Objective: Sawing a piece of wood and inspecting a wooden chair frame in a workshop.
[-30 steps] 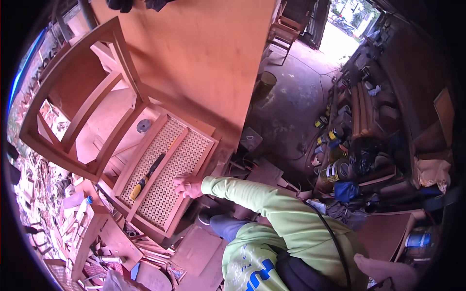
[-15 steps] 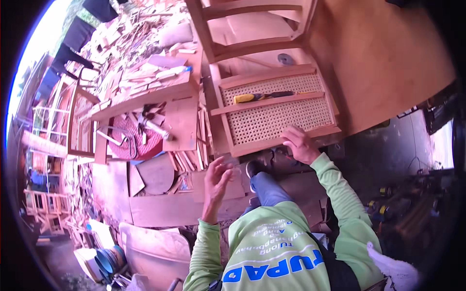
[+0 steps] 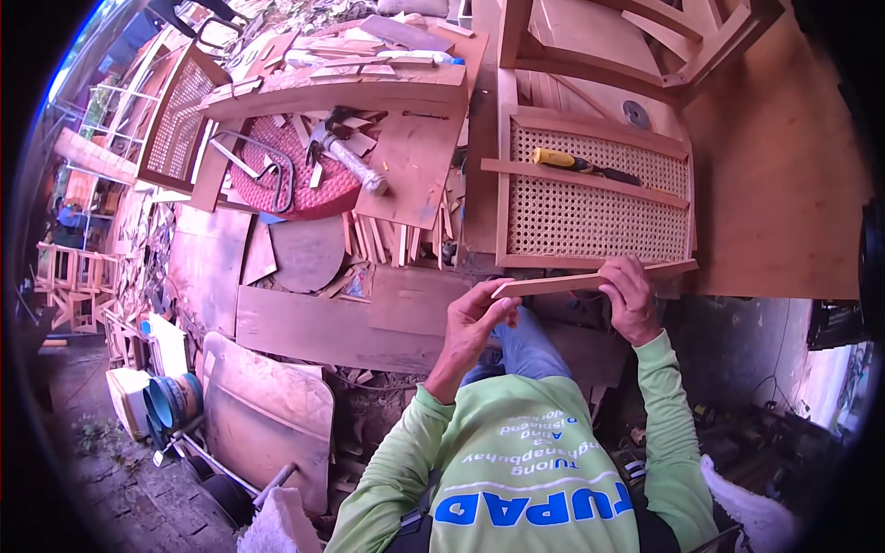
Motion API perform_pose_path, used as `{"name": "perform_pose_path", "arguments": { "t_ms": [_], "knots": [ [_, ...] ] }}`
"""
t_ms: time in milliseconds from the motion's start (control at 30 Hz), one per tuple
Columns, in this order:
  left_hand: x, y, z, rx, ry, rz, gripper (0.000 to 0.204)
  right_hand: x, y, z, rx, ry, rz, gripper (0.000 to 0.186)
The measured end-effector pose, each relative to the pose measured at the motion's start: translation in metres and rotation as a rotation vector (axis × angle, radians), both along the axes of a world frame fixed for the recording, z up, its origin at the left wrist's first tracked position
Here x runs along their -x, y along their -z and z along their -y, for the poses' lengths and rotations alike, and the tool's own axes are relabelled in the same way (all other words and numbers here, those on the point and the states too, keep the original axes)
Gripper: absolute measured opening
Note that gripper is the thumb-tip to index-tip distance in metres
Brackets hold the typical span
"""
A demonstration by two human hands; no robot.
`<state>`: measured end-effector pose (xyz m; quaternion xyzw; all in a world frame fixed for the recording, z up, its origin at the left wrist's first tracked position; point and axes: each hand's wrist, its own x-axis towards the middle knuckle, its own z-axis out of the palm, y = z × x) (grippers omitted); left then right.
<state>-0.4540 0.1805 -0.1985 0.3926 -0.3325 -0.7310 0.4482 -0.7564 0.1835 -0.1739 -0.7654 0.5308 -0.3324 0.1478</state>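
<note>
Both my hands hold a narrow wooden strip (image 3: 558,284), slightly tilted, above my legs and by the near edge of a caned panel. My left hand (image 3: 468,327) has its fingers closed at the strip's left end. Nearer the other end, my right hand (image 3: 634,300) pinches it from above. Woven cane fills the wood-framed panel (image 3: 599,226) just beyond. Across that panel lies another wooden strip (image 3: 502,166). A tool with a yellow and black handle (image 3: 558,158), like a chisel, rests along it.
A wooden chair frame (image 3: 599,63) stands at the far side, beside a brown board (image 3: 784,184). To the left, a hammer (image 3: 336,152) and a bent metal saw frame (image 3: 281,180) lie on a round red woven seat (image 3: 323,195). Blue buckets (image 3: 175,398) are at lower left.
Half a second ago both hands were apart and raised, with no strip plainly seen in them. Now they hold a wooden strip between them. The view has shifted, so the panel appears further right.
</note>
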Motion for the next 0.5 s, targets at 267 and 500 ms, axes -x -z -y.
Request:
{"name": "perform_pose_path", "arguments": {
  "t_ms": [267, 500],
  "knots": [
    [-0.006, -0.007, -0.007, 0.085, -0.055, 0.041, 0.028, -0.027, 0.004, -0.023, 0.147, 0.656, 0.187, 0.021],
    [-0.023, -0.021, -0.022, 0.162, 0.117, 0.123, 0.025, -0.005, 0.016, -0.048, -0.616, 0.562, 1.75, 0.043]
  ]
}}
